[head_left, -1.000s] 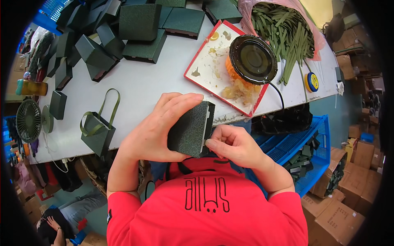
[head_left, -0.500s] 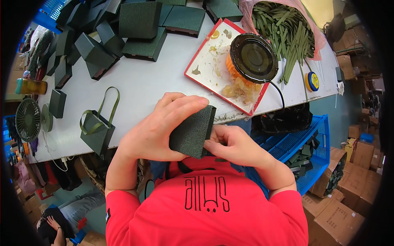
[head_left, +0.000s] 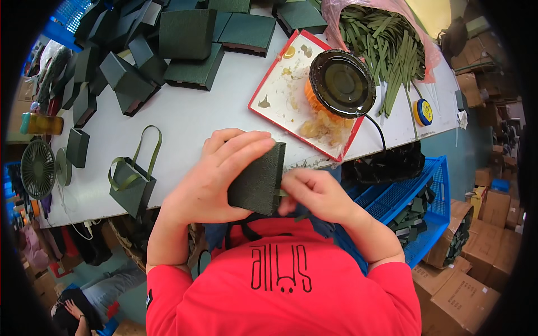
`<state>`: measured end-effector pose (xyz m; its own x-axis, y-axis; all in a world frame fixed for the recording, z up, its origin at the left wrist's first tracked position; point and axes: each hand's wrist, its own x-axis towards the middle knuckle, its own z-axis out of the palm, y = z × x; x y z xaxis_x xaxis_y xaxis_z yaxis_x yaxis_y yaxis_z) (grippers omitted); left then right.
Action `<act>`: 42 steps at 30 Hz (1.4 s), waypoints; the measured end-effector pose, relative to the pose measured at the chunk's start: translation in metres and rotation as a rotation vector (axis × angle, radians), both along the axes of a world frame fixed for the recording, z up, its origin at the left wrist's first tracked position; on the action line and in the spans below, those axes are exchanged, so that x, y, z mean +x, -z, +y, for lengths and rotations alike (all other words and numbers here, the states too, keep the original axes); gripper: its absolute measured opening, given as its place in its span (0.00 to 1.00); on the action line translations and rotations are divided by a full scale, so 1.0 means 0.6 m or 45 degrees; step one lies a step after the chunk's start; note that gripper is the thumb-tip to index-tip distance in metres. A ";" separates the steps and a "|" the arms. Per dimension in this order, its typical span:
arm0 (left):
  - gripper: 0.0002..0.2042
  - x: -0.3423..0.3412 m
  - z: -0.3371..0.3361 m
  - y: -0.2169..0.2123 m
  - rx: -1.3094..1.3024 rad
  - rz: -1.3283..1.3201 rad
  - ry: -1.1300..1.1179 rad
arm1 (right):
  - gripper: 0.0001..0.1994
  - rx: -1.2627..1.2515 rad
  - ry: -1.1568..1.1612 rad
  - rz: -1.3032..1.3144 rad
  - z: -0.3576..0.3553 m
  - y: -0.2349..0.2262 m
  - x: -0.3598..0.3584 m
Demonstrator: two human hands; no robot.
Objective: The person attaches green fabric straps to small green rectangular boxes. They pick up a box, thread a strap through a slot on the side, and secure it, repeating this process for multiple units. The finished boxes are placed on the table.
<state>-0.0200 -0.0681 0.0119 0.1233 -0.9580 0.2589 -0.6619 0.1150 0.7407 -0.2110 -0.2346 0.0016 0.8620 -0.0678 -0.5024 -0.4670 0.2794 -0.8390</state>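
At the far left a small fan (head_left: 38,169) lies by the white table's (head_left: 190,120) edge, with a finished dark green gift bag (head_left: 130,187) and its ribbon handle just beside it. Behind them lie scattered dark green box pieces (head_left: 188,35). The left hand (head_left: 216,176) wraps over a dark green box (head_left: 259,179), fingers spread across its top, holding it above the table's near edge, close to the chest. The right hand (head_left: 316,193) pinches a green ribbon end at the box's right side. Beyond stands a red-rimmed tray (head_left: 280,92) carrying a round glue pot (head_left: 342,83), then a heap of green ribbon strips (head_left: 386,47). A blue crate (head_left: 417,204) sits below the table, far right.
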 end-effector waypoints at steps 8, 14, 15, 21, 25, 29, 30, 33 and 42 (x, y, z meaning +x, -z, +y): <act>0.49 0.003 0.002 0.003 -0.068 -0.009 -0.080 | 0.05 -0.413 0.835 -0.936 0.017 0.051 -0.026; 0.50 0.002 0.002 -0.004 -0.120 -0.043 -0.149 | 0.16 -0.216 0.482 -0.767 0.013 0.044 -0.055; 0.50 0.001 0.002 -0.003 -0.139 -0.039 -0.175 | 0.17 -0.137 0.300 -0.579 0.017 0.023 -0.056; 0.50 -0.010 -0.002 -0.013 -0.157 0.009 -0.048 | 0.19 0.586 0.575 -0.193 0.047 0.024 -0.038; 0.50 -0.005 0.017 -0.005 -0.094 0.019 -0.106 | 0.16 0.739 1.088 -0.359 0.018 0.038 -0.056; 0.51 0.002 0.038 0.005 -0.019 -0.034 -0.182 | 0.16 0.670 1.341 -0.412 -0.026 0.027 -0.070; 0.51 0.003 0.043 0.007 -0.013 -0.047 -0.198 | 0.16 0.657 1.390 -0.406 -0.032 0.027 -0.071; 0.52 0.001 0.049 0.008 0.021 -0.050 -0.224 | 0.15 0.608 1.431 -0.461 -0.044 0.029 -0.075; 0.51 -0.008 0.032 0.008 0.066 -0.068 -0.150 | 0.07 0.224 1.230 -0.475 -0.095 0.026 -0.062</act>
